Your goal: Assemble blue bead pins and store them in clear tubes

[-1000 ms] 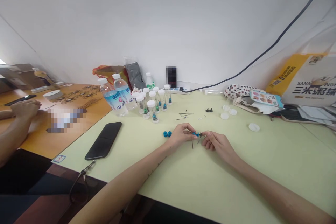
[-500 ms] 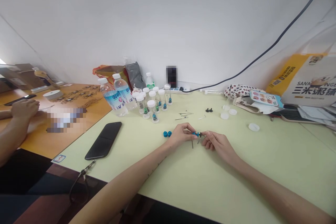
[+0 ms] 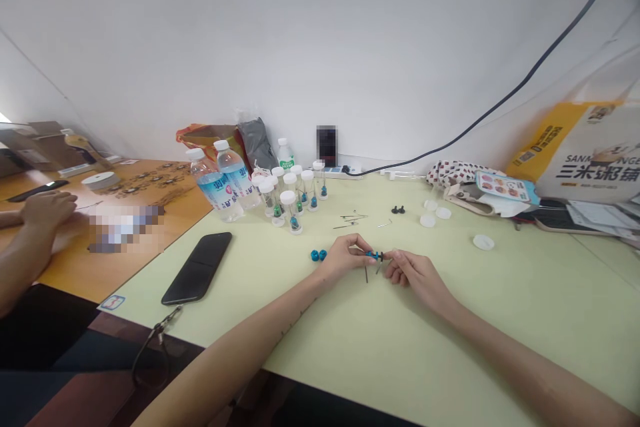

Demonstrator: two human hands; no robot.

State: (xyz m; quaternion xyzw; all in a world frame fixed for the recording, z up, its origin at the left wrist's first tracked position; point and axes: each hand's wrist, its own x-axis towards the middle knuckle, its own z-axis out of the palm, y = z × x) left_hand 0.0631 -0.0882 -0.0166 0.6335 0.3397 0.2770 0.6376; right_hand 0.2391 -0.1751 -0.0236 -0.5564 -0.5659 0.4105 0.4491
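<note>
My left hand [image 3: 343, 257] and my right hand [image 3: 413, 273] meet over the pale green desk [image 3: 400, 353], their fingertips both pinching a small blue plastic part [image 3: 374, 255]. Thin metal pins stick down from it, and my fingers hide part of it. Just left of my left hand lie a pair of blue beads [image 3: 318, 255]. Loose metal pins [image 3: 353, 219] lie farther ahead, beyond my hands.
Several capped clear vials [image 3: 293, 210] holding blue parts stand near water bottles [image 3: 215, 183]. A black phone [image 3: 197, 268] lies left of my arm, with small black parts [image 3: 398, 210] and white caps [image 3: 483, 242] ahead right. A co-worker's hand [image 3: 47, 209] rests at the neighbouring wooden table [image 3: 185, 200].
</note>
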